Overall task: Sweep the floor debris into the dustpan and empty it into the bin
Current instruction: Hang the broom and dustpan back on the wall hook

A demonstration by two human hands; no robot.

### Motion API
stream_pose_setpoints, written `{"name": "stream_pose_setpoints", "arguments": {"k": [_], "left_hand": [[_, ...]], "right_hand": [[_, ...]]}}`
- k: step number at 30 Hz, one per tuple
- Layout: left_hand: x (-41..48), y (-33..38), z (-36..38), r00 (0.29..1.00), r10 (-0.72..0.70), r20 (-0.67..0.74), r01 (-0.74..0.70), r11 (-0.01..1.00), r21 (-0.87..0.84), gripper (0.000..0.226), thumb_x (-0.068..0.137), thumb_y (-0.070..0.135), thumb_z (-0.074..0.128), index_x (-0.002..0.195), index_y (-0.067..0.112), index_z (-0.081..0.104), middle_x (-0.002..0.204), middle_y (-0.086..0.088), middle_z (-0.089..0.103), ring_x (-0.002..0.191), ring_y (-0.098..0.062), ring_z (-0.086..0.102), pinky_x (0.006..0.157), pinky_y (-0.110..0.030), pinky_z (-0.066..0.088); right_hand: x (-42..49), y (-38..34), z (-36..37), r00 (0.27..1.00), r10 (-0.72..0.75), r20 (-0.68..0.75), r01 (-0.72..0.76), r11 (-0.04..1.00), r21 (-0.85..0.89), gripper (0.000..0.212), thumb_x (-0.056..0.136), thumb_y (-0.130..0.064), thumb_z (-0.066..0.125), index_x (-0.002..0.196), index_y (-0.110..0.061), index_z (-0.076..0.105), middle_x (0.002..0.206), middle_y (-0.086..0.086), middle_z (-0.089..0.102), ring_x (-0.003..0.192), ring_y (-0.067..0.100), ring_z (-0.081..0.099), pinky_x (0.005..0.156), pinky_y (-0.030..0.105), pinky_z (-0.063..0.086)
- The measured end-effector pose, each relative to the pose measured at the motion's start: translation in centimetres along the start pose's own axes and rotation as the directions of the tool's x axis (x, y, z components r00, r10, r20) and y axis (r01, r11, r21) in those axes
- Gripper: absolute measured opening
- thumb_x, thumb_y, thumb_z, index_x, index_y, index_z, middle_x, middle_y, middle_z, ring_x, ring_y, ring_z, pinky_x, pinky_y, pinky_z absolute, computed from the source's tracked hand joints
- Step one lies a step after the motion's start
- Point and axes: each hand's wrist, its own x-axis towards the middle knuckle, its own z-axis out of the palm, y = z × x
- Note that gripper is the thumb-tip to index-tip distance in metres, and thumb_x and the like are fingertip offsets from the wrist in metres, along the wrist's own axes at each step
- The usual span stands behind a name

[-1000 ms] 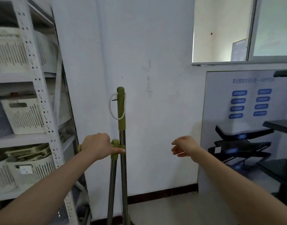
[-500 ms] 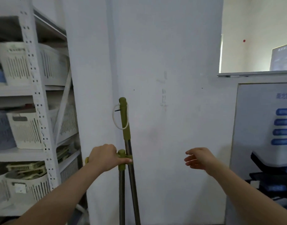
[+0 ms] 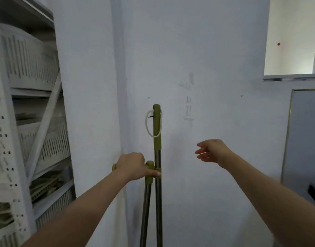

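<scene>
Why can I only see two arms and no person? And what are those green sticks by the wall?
There is no machine here. The person wears a camera on their head, so every picture shows what they see: their own two arms reaching forward. The left hand grips the short green crossbar on top of a metal pole, most likely the dustpan handle. A taller pole stands right beside it and seems clipped to it. This is the broom handle, with a green grip and a white loop for hanging. The right hand is open and holds nothing. It is stretched toward the broom handle without touching it. Both poles stand in front of a white wall. On the left is a metal shelf rack with white plastic baskets. The floor, the dustpan's scoop and the bin are out of view.
</scene>
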Motion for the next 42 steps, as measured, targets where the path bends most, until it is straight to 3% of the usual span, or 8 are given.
{"name": "stream_pose_setpoints", "arguments": {"k": [15, 19, 22, 25, 30, 36, 40, 42], "left_hand": [[17.4, -0.6, 4.3, 0.997, -0.081, -0.011, 0.081, 0.994, 0.067, 0.074, 0.054, 0.090, 0.060, 0.060, 0.017, 0.047, 0.060, 0.005, 0.051, 0.057, -0.013, 0.052, 0.056, -0.026, 0.038], [22.2, -0.5, 4.3, 0.990, -0.139, -0.026, 0.141, 0.988, 0.068, 0.074, 0.055, 0.089, 0.060, 0.063, 0.017, 0.050, 0.062, 0.004, 0.053, 0.060, -0.014, 0.054, 0.058, -0.027, 0.041], [25.1, -0.6, 4.3, 0.983, -0.182, -0.024, 0.183, 0.982, 0.054, 0.072, 0.057, 0.089, 0.059, 0.063, 0.017, 0.051, 0.063, 0.004, 0.054, 0.061, -0.014, 0.055, 0.058, -0.027, 0.041], [27.1, -1.0, 4.8, 0.972, -0.233, -0.027, 0.235, 0.970, 0.060, 0.072, 0.057, 0.089, 0.058, 0.062, 0.018, 0.050, 0.062, 0.004, 0.053, 0.061, -0.013, 0.054, 0.059, -0.027, 0.040], [29.4, -2.5, 5.6, 0.957, -0.291, -0.013, 0.291, 0.956, 0.029, 0.075, 0.055, 0.091, 0.058, 0.065, 0.016, 0.052, 0.060, 0.004, 0.052, 0.059, -0.013, 0.053, 0.055, -0.026, 0.037], [31.8, -3.4, 5.7, 0.961, -0.277, -0.012, 0.277, 0.959, 0.058, 0.075, 0.057, 0.090, 0.058, 0.064, 0.016, 0.049, 0.060, 0.003, 0.049, 0.058, -0.013, 0.050, 0.055, -0.026, 0.035], [33.4, -4.0, 5.4, 0.972, -0.234, -0.002, 0.233, 0.969, 0.078, 0.073, 0.058, 0.089, 0.059, 0.065, 0.016, 0.050, 0.063, 0.003, 0.051, 0.064, -0.016, 0.055, 0.059, -0.029, 0.039], [33.9, -4.2, 5.1, 0.977, -0.212, 0.001, 0.211, 0.974, 0.087, 0.071, 0.060, 0.087, 0.060, 0.064, 0.017, 0.049, 0.064, 0.003, 0.051, 0.067, -0.016, 0.056, 0.062, -0.030, 0.041]], "right_hand": [[17.7, -3.9, 6.8, 0.971, -0.143, 0.194, 0.129, 0.988, 0.080, 0.019, 0.091, -0.007, 0.051, 0.108, -0.003, 0.059, 0.082, 0.018, 0.068, 0.061, 0.027, 0.064, 0.063, 0.032, 0.055], [22.5, -5.9, 8.6, 0.926, -0.279, 0.253, 0.261, 0.960, 0.103, 0.036, 0.088, -0.007, 0.058, 0.123, -0.011, 0.050, 0.095, 0.013, 0.064, 0.071, 0.023, 0.064, 0.064, 0.032, 0.055], [25.5, -6.9, 9.8, 0.816, -0.498, 0.294, 0.513, 0.858, 0.030, 0.055, 0.084, -0.001, 0.061, 0.133, -0.018, 0.042, 0.109, 0.007, 0.056, 0.081, 0.015, 0.059, 0.068, 0.030, 0.055], [27.8, -6.9, 11.2, 0.610, -0.704, 0.363, 0.772, 0.632, -0.072, 0.072, 0.080, -0.006, 0.069, 0.138, -0.031, 0.035, 0.122, -0.003, 0.044, 0.095, 0.009, 0.056, 0.074, 0.020, 0.054], [30.9, -5.8, 14.4, 0.423, -0.778, 0.464, 0.898, 0.427, -0.103, 0.072, 0.081, -0.010, 0.069, 0.139, -0.041, 0.038, 0.123, -0.011, 0.038, 0.098, 0.005, 0.053, 0.073, 0.018, 0.057], [33.2, -6.5, 16.6, 0.419, -0.785, 0.456, 0.905, 0.320, -0.281, 0.052, 0.087, -0.018, 0.064, 0.135, -0.032, 0.049, 0.131, -0.005, 0.037, 0.099, 0.012, 0.055, 0.087, 0.027, 0.054], [33.9, -6.9, 17.2, 0.430, -0.801, 0.417, 0.844, 0.191, -0.502, 0.054, 0.076, -0.056, 0.066, 0.118, -0.025, 0.053, 0.119, -0.006, 0.039, 0.088, 0.008, 0.048, 0.074, 0.023, 0.050], [34.5, -6.8, 17.8, 0.449, -0.798, 0.402, 0.773, 0.122, -0.622, 0.058, 0.073, -0.064, 0.063, 0.111, -0.021, 0.051, 0.112, -0.003, 0.039, 0.088, 0.011, 0.047, 0.069, 0.025, 0.050]]}}
